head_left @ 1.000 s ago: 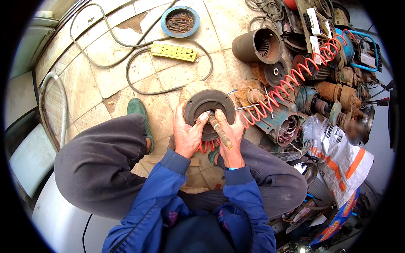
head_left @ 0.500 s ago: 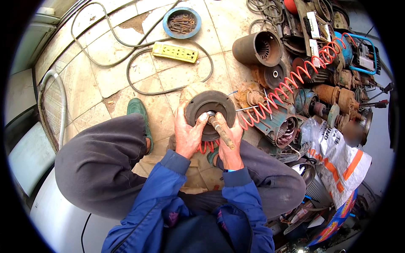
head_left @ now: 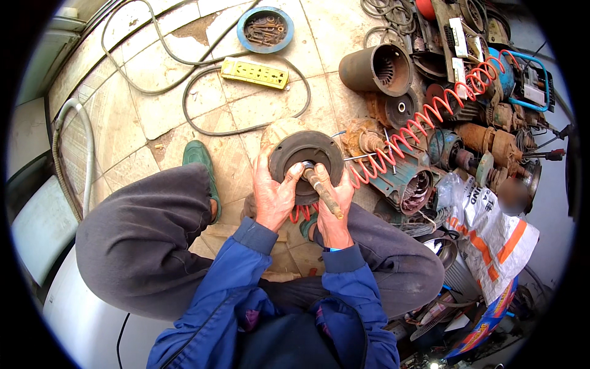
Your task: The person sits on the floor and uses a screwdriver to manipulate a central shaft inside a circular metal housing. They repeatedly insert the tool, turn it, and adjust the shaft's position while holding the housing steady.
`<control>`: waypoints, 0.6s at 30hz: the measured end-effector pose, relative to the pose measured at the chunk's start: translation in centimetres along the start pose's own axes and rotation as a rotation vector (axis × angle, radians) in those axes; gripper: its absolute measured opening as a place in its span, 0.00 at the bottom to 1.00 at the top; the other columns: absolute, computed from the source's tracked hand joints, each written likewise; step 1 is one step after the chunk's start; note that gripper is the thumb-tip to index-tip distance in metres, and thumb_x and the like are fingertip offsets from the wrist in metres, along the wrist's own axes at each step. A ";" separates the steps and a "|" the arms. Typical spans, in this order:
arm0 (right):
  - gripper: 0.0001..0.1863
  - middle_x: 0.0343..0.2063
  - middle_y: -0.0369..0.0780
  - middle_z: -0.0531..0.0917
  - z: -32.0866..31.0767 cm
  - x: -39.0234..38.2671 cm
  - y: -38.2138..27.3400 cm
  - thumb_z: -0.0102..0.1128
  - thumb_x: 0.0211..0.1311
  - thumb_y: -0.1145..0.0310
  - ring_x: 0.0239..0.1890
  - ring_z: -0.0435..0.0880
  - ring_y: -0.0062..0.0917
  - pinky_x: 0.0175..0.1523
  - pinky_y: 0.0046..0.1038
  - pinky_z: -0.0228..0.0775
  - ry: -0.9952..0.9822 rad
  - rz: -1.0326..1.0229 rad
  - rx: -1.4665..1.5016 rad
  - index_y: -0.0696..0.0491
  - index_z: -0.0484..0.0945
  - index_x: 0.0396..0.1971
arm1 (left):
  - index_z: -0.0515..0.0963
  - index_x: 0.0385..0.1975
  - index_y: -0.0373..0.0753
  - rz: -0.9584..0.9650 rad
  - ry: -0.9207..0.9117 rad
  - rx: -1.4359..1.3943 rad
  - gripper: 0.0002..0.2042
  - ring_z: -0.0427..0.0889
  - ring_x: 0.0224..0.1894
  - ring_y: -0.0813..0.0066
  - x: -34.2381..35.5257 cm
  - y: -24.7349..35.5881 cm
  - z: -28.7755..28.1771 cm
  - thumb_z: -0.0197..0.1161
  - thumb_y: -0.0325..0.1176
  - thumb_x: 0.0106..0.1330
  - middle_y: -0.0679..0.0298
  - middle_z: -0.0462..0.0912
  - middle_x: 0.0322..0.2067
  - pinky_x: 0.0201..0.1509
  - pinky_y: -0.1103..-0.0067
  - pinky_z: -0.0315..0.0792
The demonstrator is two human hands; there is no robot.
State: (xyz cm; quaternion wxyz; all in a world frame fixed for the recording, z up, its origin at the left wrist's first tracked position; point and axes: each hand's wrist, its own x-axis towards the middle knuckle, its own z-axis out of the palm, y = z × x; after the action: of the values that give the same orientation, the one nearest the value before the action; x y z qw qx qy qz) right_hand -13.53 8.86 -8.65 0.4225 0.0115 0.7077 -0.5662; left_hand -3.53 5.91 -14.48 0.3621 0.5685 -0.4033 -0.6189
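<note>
From my feed I see a round metal plate (head_left: 306,140) between the bent legs (head_left: 144,240), its rod (head_left: 323,192) slanting toward the body. The left hand (head_left: 274,197) and right hand (head_left: 335,200) clasp its opposite edges, thumbs pressed by the rod's base. Beyond sit a yellow power strip (head_left: 254,73) and a blue bowl (head_left: 265,50) of bolts (head_left: 265,32).
</note>
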 end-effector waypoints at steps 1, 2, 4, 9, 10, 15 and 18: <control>0.25 0.51 0.43 0.84 -0.2 0.1 0.4 0.73 0.68 0.64 0.50 0.84 0.24 0.55 0.28 0.79 -0.008 -0.015 -0.036 0.62 0.74 0.58 | 0.70 0.63 0.30 -0.007 0.001 0.001 0.31 0.74 0.60 0.55 -0.1 0.0 -0.1 0.76 0.36 0.65 0.49 0.74 0.56 0.68 0.65 0.68; 0.25 0.51 0.43 0.84 -0.5 0.2 0.8 0.71 0.70 0.61 0.51 0.84 0.25 0.57 0.29 0.78 -0.016 -0.031 -0.070 0.62 0.74 0.58 | 0.70 0.63 0.30 -0.007 -0.004 0.009 0.31 0.74 0.60 0.56 -0.1 0.1 -0.2 0.76 0.36 0.65 0.49 0.74 0.56 0.68 0.66 0.68; 0.24 0.52 0.44 0.84 -3.0 1.2 3.4 0.65 0.74 0.57 0.53 0.83 0.26 0.60 0.31 0.76 0.028 -0.063 -0.013 0.62 0.75 0.57 | 0.70 0.63 0.30 -0.004 -0.027 0.026 0.31 0.75 0.60 0.57 0.1 0.2 -0.2 0.76 0.35 0.65 0.49 0.74 0.56 0.68 0.66 0.68; 0.21 0.48 0.42 0.84 -6.2 3.5 5.2 0.57 0.79 0.57 0.48 0.83 0.26 0.55 0.30 0.75 0.362 0.153 0.022 0.61 0.78 0.54 | 0.68 0.65 0.31 -0.109 -0.056 -0.197 0.27 0.78 0.59 0.67 -0.2 2.0 0.3 0.71 0.25 0.68 0.55 0.77 0.58 0.66 0.71 0.73; 0.15 0.40 0.40 0.87 -8.6 4.9 8.5 0.59 0.77 0.63 0.42 0.85 0.23 0.48 0.26 0.77 0.378 0.173 -0.017 0.61 0.80 0.49 | 0.67 0.66 0.32 -0.141 -0.065 -0.230 0.27 0.78 0.58 0.68 -0.2 2.3 0.4 0.70 0.25 0.69 0.56 0.78 0.57 0.65 0.72 0.73; 0.24 0.37 0.48 0.90 -9.1 7.1 14.8 0.72 0.62 0.59 0.41 0.90 0.33 0.47 0.33 0.80 0.361 0.170 -0.636 0.65 0.81 0.47 | 0.70 0.64 0.32 -0.113 -0.077 -0.104 0.25 0.81 0.54 0.72 0.1 2.2 -0.1 0.71 0.26 0.69 0.58 0.82 0.54 0.62 0.74 0.75; 0.28 0.41 0.55 0.89 -8.0 6.5 16.0 0.74 0.57 0.58 0.46 0.90 0.44 0.51 0.38 0.79 0.227 0.091 -0.661 0.64 0.80 0.50 | 0.71 0.63 0.33 -0.138 -0.102 -0.134 0.24 0.81 0.53 0.73 0.0 2.3 -0.1 0.71 0.27 0.70 0.58 0.82 0.53 0.61 0.74 0.75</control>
State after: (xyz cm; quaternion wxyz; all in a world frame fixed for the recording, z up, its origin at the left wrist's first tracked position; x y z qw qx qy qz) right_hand -14.47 18.08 -25.27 0.3467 -0.0315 0.8939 -0.2824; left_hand -3.47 4.93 -12.43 0.3348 0.5373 -0.3387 -0.6961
